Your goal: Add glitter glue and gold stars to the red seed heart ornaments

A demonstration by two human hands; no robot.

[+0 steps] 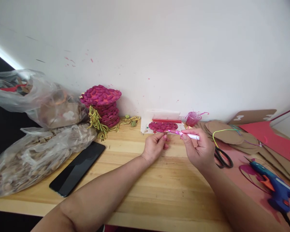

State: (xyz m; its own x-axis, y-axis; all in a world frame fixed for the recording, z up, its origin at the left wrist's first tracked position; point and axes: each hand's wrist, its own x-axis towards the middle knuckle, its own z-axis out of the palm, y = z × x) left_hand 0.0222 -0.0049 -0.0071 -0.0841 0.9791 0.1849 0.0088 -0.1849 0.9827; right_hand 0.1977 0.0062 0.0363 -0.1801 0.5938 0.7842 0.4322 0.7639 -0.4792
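My right hand (200, 150) pinches a white-handled brush (187, 135) whose pink tip points left. My left hand (155, 146) is closed in a pinch on a small pink piece (164, 136) that meets the brush tip. Just behind both hands lies a round disc covered in magenta shells (162, 126), resting on a white sheet (145, 128) against the wall. A small pink paint cup (192, 118) stands right of it.
A stack of magenta shell discs with yellow tassels (103, 108) stands at the back left. Plastic bags of shells (33, 151) and a black phone (77, 168) lie left. Black scissors (223, 158), cardboard circles (226, 133), red paper (273, 138) and a blue glue gun (275, 187) lie right.
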